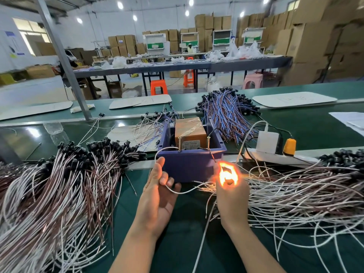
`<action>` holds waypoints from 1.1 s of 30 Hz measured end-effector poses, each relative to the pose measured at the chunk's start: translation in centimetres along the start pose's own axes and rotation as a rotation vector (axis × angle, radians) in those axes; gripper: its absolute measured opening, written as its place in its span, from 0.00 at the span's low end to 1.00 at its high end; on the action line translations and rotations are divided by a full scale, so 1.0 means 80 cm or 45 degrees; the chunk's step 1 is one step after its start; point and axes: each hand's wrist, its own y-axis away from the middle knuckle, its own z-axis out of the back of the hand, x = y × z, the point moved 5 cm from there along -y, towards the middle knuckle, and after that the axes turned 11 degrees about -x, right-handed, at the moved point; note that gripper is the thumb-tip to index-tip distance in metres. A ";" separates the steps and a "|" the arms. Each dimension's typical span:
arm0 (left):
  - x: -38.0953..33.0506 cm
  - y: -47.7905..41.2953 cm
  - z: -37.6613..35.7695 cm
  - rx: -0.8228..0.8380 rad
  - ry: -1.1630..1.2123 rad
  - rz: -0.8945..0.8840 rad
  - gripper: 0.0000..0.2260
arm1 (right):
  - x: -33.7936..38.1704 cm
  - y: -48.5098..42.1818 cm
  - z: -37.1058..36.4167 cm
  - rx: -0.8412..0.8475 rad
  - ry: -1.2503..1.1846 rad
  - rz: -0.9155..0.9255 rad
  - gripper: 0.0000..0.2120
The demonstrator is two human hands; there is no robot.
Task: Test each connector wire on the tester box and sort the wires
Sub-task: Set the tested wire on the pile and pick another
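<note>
The tester box, a blue bin holding a tan taped unit with two upright screws on its near rim, stands on the green bench in front of me. My left hand pinches a white wire whose end loops up to the left screw. My right hand grips the wire's lamp connector, which glows bright orange between my fingers; a thin lead runs from it to the right screw. A large heap of brown and white wires lies to the left. A looser pile of white wires lies to the right.
Behind the box lies a bundle of blue and brown wires and some loose wires. A white power strip with an adapter and an orange plug sits right of the box. A metal post rises at left. Cardboard boxes, tables and stools fill the room beyond.
</note>
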 end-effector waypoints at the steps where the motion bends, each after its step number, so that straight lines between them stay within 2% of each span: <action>1: 0.000 0.000 0.000 -0.002 -0.002 0.000 0.10 | -0.001 0.000 0.000 -0.002 0.005 -0.006 0.16; 16: -0.001 0.001 0.001 -0.035 -0.025 -0.021 0.10 | -0.005 -0.001 -0.003 0.032 -0.009 -0.029 0.13; 21: -0.005 -0.002 0.008 -0.104 0.004 -0.038 0.10 | 0.000 0.004 -0.001 0.076 -0.015 0.002 0.04; 25: -0.015 0.000 0.030 -0.294 -0.069 -0.175 0.10 | 0.006 0.017 0.008 0.115 -0.043 -0.034 0.11; 28: -0.018 0.007 0.045 -0.516 -0.320 -0.390 0.11 | 0.007 0.026 0.017 0.156 -0.074 -0.097 0.13; 31: -0.022 0.024 0.050 -0.695 -0.934 -0.707 0.28 | 0.010 0.033 0.026 0.164 -0.118 -0.151 0.15; 33: -0.029 0.049 0.037 -0.722 -1.319 -1.094 0.31 | 0.010 0.038 0.032 0.166 -0.128 -0.174 0.17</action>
